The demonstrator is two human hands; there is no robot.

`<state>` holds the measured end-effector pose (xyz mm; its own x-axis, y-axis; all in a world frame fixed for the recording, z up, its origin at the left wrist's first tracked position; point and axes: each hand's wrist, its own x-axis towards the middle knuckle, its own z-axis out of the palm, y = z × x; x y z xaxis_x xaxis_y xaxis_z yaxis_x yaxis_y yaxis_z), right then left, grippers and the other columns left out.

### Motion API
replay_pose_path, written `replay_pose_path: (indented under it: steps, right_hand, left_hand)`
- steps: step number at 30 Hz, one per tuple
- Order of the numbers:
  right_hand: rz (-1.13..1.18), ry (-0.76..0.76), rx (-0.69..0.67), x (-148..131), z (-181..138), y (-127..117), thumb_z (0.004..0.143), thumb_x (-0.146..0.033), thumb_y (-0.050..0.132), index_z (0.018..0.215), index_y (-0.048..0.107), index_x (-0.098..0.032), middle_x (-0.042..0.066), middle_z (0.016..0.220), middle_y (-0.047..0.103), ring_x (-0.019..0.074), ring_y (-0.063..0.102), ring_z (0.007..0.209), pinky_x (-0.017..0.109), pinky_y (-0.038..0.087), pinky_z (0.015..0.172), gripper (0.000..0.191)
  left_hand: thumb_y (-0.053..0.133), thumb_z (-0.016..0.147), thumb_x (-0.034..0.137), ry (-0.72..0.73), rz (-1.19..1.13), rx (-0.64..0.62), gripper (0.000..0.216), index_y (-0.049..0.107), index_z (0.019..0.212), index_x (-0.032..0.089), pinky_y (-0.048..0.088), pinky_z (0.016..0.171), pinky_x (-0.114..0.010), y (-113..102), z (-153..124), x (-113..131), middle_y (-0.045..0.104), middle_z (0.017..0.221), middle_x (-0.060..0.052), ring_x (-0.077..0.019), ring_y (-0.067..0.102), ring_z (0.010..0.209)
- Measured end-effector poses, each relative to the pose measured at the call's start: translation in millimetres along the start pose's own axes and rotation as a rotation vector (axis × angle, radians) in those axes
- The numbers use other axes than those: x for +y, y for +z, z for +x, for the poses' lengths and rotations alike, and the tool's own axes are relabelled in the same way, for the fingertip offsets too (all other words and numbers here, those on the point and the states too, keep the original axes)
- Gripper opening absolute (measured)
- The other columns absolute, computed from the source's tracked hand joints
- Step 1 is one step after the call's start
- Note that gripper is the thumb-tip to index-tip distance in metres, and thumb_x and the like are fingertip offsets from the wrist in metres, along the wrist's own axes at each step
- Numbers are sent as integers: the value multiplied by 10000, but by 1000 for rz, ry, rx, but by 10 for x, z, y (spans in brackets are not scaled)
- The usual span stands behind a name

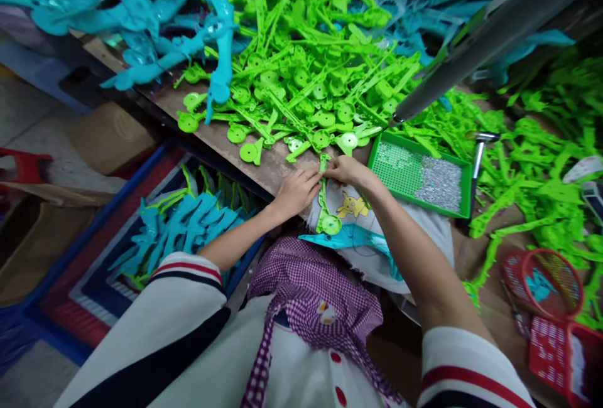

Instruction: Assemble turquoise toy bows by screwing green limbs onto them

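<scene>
A long lime-green plastic part point(323, 198) with a round disc at its lower end lies over a grey cloth point(419, 232) printed with a yellow cartoon figure. My left hand point(298, 191) has its fingers closed on the part's left edge, near the upper end. From the other side, my right hand point(347, 171) pinches the same part; its fingertips are partly hidden, so any small piece in them cannot be made out. Just below the disc, a turquoise plastic part point(348, 236) rests at the table edge, partly on the cloth.
Loose green parts point(301, 75) are heaped behind my hands, with turquoise parts point(164, 12) at back left. A green tray point(464, 191) holds small metal pieces beside a hammer point(478, 157). A grey pole point(471, 50) slants overhead. Red baskets point(549, 345) stand right, a blue crate point(51, 307) left.
</scene>
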<state>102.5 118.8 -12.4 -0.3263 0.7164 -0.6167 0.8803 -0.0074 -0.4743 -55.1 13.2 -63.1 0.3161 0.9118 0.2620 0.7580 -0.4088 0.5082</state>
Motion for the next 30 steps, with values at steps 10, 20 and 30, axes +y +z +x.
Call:
replay_pose_path:
  steps: [10, 20, 30]
  right_hand:
    - [281, -85, 126, 85, -241, 135, 878, -244, 671, 705, 616, -183, 11, 601, 688, 154, 665, 552, 287, 549, 649, 192]
    - [155, -141, 371, 183, -302, 315, 908, -326, 604, 814, 701, -180, 37, 665, 741, 194, 732, 761, 283, 527, 779, 198]
    - [203, -124, 378, 212, -313, 341, 901, -301, 604, 818, 692, -194, 30, 693, 747, 185, 731, 749, 278, 525, 760, 162]
  left_hand:
    - [530, 988, 282, 93, -20, -82, 367, 658, 1295, 127, 528, 992, -455, -128, 95, -123, 677, 1262, -156, -281, 642, 1158]
    - [614, 903, 229, 4, -38, -264, 170, 750, 985, 170, 526, 870, -365, -358, 597, -133, 740, 952, -88, -244, 687, 921]
    - [710, 821, 142, -480, -578, -344, 359, 592, 1160, 135, 526, 649, -285, -252, 718, -164, 663, 695, 18, -146, 634, 603]
